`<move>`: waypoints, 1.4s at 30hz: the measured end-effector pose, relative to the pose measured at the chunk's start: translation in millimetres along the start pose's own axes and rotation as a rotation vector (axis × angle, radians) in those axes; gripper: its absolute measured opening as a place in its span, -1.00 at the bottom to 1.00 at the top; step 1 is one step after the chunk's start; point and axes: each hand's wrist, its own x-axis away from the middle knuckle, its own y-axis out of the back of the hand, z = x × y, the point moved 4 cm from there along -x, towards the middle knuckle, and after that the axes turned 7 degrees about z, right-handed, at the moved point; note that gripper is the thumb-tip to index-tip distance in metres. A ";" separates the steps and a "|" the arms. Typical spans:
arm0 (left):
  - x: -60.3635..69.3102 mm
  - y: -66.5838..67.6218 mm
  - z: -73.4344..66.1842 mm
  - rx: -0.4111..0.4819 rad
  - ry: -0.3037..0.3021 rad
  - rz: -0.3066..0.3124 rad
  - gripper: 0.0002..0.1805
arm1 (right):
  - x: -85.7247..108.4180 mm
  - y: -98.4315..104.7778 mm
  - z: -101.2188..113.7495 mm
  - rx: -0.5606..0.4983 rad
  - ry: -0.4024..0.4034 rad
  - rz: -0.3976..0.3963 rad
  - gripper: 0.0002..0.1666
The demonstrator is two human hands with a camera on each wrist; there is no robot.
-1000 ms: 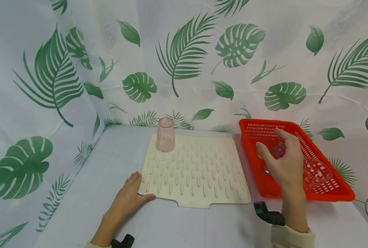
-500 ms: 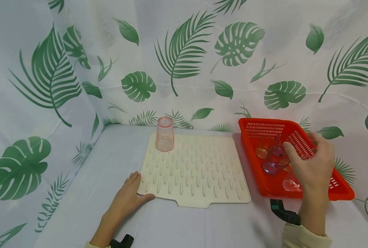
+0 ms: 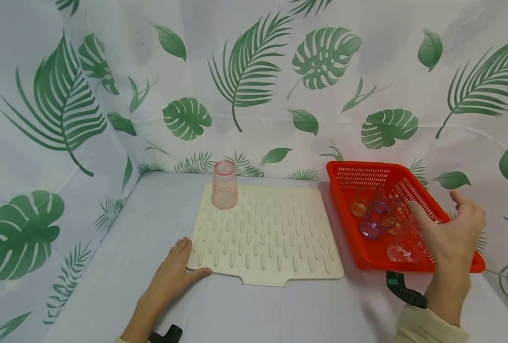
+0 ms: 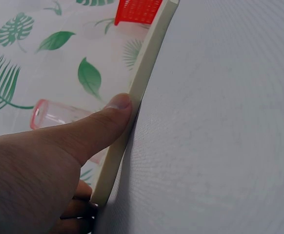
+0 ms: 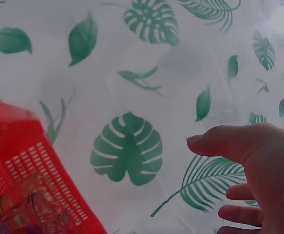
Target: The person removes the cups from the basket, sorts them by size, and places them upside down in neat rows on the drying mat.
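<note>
My left hand [image 3: 168,274] rests at the near left corner of a cream draining board [image 3: 275,233] with raised ridges. In the left wrist view its thumb [image 4: 103,117] presses on the board's edge. A clear pink-tinted drinking glass [image 3: 225,186] stands on the board's far left part, narrower end up. My right hand [image 3: 455,233] hovers over the right side of a red plastic basket [image 3: 356,252], thumb and fingers spread, holding nothing. Inside the basket lie several clear glasses, among them a purple one [image 3: 371,227], an amber one [image 3: 358,208] and a pinkish one [image 3: 403,248].
A white cloth covers the table [image 3: 236,314]. Behind it hangs a white curtain [image 3: 245,143] printed with green leaves. The basket's raised walls stand close to the board's right side. My right hand hides part of the basket's right end.
My right hand has moved right, from over the basket's middle to its right side, uncovering the glasses inside. My left hand stays at the board's corner.
</note>
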 end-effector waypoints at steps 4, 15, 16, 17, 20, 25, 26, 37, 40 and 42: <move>-0.3 -0.3 0.1 -0.002 0.000 -0.001 0.14 | -6.1 -0.2 -8.5 0.013 -0.015 0.019 0.00; 0.0 3.0 -1.5 -0.001 0.002 0.006 0.15 | -17.6 -6.1 -25.0 0.143 -0.054 0.148 0.12; 0.1 3.2 -1.7 -0.002 0.001 0.005 0.14 | -18.5 -7.2 -25.9 0.155 -0.054 0.167 0.14; 0.1 3.3 -2.0 -0.003 0.001 0.005 0.14 | -19.5 -8.2 -26.8 0.160 -0.058 0.185 0.15; 0.4 3.3 -2.3 -0.002 0.005 0.004 0.14 | -21.5 -11.1 -30.0 0.160 -0.063 0.227 0.18; 1.3 3.5 -3.0 0.012 0.012 0.008 0.15 | -23.6 -12.8 -36.3 0.129 -0.085 0.267 0.20; 1.3 3.5 -2.8 0.013 0.012 0.007 0.15 | -23.9 -12.8 -37.6 0.121 -0.093 0.275 0.21; 1.7 2.0 -1.7 0.007 0.005 -0.004 0.15 | -25.3 -11.8 -46.6 0.098 -0.175 0.326 0.24; 1.5 1.8 -1.9 0.010 0.006 -0.001 0.15 | -25.2 -10.1 -47.3 0.122 -0.188 0.337 0.24; 1.6 2.3 -2.1 0.011 0.004 -0.003 0.15 | -25.4 -9.3 -47.6 0.138 -0.191 0.342 0.23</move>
